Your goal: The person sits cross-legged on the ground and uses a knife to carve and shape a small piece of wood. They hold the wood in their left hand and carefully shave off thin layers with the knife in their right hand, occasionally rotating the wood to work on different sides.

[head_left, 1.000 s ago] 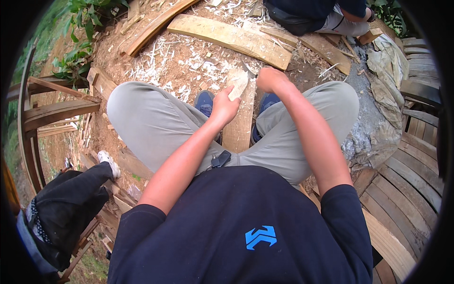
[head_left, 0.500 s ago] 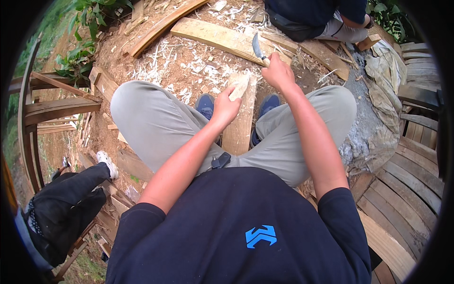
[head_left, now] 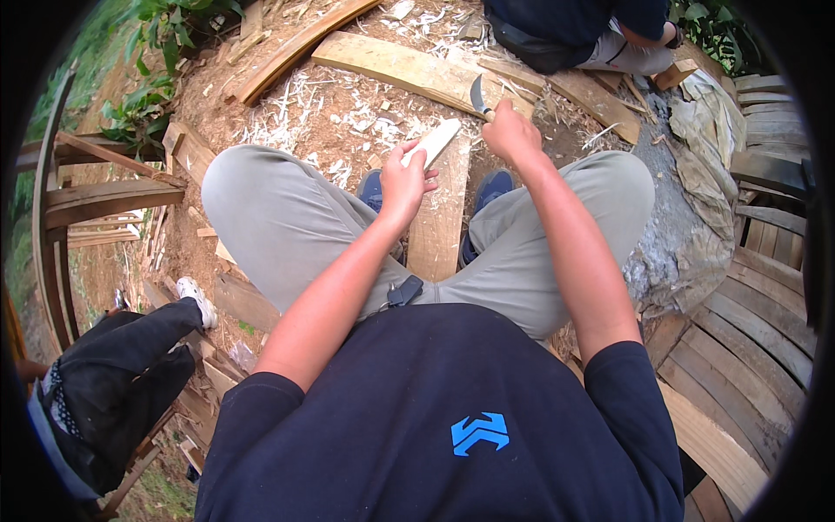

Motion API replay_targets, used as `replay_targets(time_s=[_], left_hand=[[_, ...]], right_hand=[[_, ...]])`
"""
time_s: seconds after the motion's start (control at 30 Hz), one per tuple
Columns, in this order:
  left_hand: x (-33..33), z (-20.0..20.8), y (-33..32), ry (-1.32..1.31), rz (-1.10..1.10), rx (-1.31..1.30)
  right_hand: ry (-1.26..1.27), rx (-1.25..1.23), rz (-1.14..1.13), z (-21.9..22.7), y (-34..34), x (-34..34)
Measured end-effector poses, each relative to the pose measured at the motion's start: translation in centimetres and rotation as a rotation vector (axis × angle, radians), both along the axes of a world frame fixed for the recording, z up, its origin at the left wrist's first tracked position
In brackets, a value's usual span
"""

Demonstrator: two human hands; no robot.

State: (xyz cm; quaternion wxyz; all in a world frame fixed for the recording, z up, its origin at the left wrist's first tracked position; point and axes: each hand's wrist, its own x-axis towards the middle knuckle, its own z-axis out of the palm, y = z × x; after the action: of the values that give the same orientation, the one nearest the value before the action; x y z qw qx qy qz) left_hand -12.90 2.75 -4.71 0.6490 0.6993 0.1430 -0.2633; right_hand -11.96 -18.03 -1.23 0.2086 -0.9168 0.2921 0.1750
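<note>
The left hand (head_left: 404, 178) has its grip clamped on the top end of a pale wooden stick (head_left: 435, 142), which stands propped on a wood block (head_left: 439, 222) between the seated carver's knees. Just to the right, the right hand (head_left: 511, 132) is closed tight round the handle of a curved knife (head_left: 477, 94), the blade raised clear of the stick and pointing to the far side. This looks like the lifted part of a chopping stroke in shaping the stick; the coming cut would need the blade brought down along the stick's far face, well clear of the holding fingers. Pale shavings (head_left: 287, 122) litter the earth floor beyond the blue shoes (head_left: 493, 187). A long plank (head_left: 409, 70) lies across the far ground, where another person (head_left: 578, 30) sits. At near left, a dark-trousered leg (head_left: 122, 365) rests among offcuts, and curved staves (head_left: 757, 331) are stacked at right.
</note>
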Motion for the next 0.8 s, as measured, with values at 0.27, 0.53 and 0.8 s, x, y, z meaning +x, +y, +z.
replay_targets(time_s=[0.27, 0.53, 0.8], left_hand=[[-1.2, -0.1, 1.1, 0.037, -0.264, 0.327], [-0.3, -0.4, 1.6, -0.299, -0.258, 0.207], [6.6, 12.1, 0.4, -0.638, -0.245, 0.093]], right_hand=[[0.018, -0.002, -0.032, 0.4, -0.7, 0.2], [0.055, 0.029, 0.010, 0.6, -0.3, 0.1], [0.076, 0.013, -0.011, -0.1, -0.9, -0.2]])
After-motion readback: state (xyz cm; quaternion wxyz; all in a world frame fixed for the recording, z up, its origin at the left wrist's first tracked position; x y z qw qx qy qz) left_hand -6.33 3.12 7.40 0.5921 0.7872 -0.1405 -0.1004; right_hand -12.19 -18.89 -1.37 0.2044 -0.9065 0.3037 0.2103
